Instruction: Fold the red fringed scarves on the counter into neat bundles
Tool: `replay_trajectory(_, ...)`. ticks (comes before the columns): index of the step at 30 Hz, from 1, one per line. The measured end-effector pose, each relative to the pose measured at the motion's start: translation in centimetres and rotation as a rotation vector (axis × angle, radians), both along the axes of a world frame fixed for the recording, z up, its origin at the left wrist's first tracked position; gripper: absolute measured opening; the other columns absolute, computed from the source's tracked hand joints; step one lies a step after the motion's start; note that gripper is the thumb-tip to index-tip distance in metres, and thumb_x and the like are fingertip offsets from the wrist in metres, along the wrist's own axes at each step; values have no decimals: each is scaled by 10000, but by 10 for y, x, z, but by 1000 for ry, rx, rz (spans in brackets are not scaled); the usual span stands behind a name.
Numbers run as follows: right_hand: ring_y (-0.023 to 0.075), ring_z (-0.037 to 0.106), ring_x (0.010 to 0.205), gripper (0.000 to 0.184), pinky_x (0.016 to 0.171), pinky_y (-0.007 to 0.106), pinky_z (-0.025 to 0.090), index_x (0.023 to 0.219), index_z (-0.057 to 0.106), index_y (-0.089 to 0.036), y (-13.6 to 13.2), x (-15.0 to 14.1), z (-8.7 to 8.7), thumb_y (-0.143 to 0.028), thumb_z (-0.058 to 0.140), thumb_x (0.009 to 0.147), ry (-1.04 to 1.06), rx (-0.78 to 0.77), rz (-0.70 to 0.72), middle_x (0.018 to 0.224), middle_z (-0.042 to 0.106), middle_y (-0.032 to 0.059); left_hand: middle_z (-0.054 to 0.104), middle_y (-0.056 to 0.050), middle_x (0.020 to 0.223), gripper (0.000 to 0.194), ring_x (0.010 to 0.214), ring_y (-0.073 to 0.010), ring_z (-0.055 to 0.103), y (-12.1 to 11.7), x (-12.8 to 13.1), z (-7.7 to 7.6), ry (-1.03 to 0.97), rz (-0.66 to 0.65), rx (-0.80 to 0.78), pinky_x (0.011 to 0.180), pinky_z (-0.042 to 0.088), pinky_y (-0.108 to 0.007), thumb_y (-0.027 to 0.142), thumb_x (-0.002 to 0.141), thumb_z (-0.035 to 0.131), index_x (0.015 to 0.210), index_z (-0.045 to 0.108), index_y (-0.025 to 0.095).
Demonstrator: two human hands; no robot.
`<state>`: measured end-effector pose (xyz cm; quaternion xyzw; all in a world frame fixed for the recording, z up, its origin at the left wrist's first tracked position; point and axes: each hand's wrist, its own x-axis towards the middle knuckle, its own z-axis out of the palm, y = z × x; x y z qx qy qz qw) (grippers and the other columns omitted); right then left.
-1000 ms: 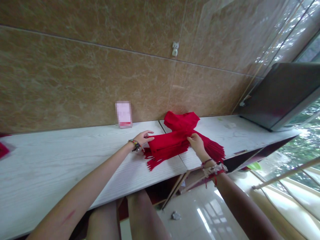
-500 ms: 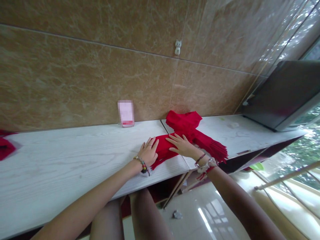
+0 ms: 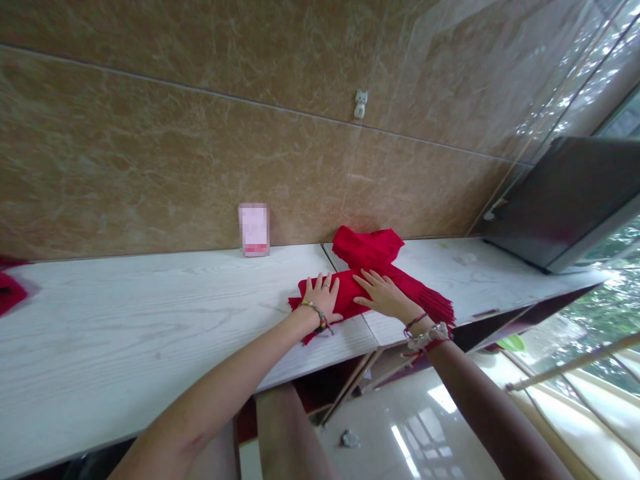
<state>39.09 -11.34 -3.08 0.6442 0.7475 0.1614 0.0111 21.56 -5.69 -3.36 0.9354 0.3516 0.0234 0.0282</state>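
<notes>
A red fringed scarf point(image 3: 373, 248) lies crossed over itself on the white wood-grain counter point(image 3: 150, 313), its upper loop close to the wall. My left hand point(image 3: 323, 299) rests flat with spread fingers on the scarf's left end, where fringe shows beside and below the wrist. Farther right, my right hand point(image 3: 384, 293) lies palm down on the same band of cloth, fingers spread. The other fringed end slants out to the right, partly behind my right wrist. Both hands press on the cloth without gripping it.
A pink-and-white card or box point(image 3: 255, 230), blurred, leans on the brown tiled wall. Red cloth point(image 3: 11, 292) lies at the far left. A dark appliance point(image 3: 575, 200) stands at the right end. A small cat-shaped hook point(image 3: 361, 105) is on the wall. Open shelves lie below the counter.
My left hand has slid right along the scarf, uncovering its left fringed end. My right hand has shifted slightly right. The view has tilted a little.
</notes>
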Motion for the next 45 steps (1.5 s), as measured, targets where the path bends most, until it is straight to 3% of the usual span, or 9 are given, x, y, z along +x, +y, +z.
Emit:
replay_trajectory(5, 304, 399, 1154, 615, 865, 466, 354, 1289, 360, -125, -3, -2, -1, -503, 421, 807, -8, 23, -26, 1300, 399, 193, 283, -180, 1372, 664, 1249, -337, 235, 13, -25, -12, 15, -6, 84, 970, 213, -533, 313, 727, 561, 1317, 308, 141)
replay_trajectory(10, 289, 449, 1099, 458, 820, 434, 396, 1172, 495, -143, 17, -25, -10, -429, 459, 816, 72, -42, 16, 1164, 535, 163, 283, -161, 1377, 648, 1249, -320, 246, 43, -111, -10, 148, 30, 136, 963, 241, -506, 297, 734, 523, 1322, 300, 141)
replay_trajectory(14, 259, 448, 1111, 334, 847, 416, 401, 1099, 548, -167, 56, -68, -8, -335, 473, 821, 252, -1, 98, 1208, 500, 144, 279, -128, 1385, 642, 1260, -298, 232, 67, -187, -5, 211, 118, 147, 963, 227, -514, 300, 729, 487, 1329, 282, 194)
replay_trajectory(17, 204, 416, 1149, 366, 903, 370, 379, 1172, 488, -181, 86, -123, 3, -339, 401, 853, 452, 156, 271, 1243, 475, 117, 278, -120, 1387, 659, 1262, -297, 224, 75, -219, -2, 222, 173, 120, 966, 207, -530, 311, 713, 485, 1328, 283, 192)
replay_trajectory(20, 226, 346, 1201, 446, 945, 411, 333, 1223, 438, -186, 105, -176, 7, -410, 408, 839, 447, 191, 432, 1287, 433, 110, 288, -111, 1385, 690, 1264, -286, 223, 79, -229, -6, 177, 195, 134, 985, 197, -504, 355, 689, 505, 1323, 294, 184)
replay_trajectory(23, 277, 343, 1199, 514, 948, 478, 303, 1235, 432, -170, 115, -199, -4, -478, 401, 825, 354, 97, 473, 1274, 451, 118, 296, -111, 1382, 704, 1264, -270, 228, 80, -230, -14, 94, 194, 177, 1004, 194, -465, 407, 698, 499, 1325, 292, 163)
replay_trajectory(28, 282, 334, 1213, 622, 968, 447, 301, 1277, 380, -126, 121, -181, -28, -524, 408, 800, 346, 33, 452, 1310, 400, 159, 313, -120, 1372, 749, 1255, -275, 249, 81, -234, -21, 23, 169, 177, 1009, 185, -468, 530, 700, 489, 1326, 292, 168)
replay_trajectory(35, 309, 249, 1254, 817, 992, 491, 251, 1324, 296, -132, 119, -168, -29, -576, 538, 682, 313, -26, 503, 1361, 315, 165, 281, -120, 1387, 866, 1263, -291, 220, 77, -234, -21, 39, 176, 156, 1017, 153, -472, 587, 639, 545, 1339, 259, 166)
replay_trajectory(45, 309, 190, 1275, 627, 987, 543, 205, 1329, 265, -170, 121, -171, -30, -278, 528, 771, 365, 133, 225, 1382, 277, 144, 229, -122, 1405, 803, 1232, -264, 299, 76, -250, -12, -27, 174, 115, 1006, 258, -337, 418, 668, 580, 1347, 236, 163)
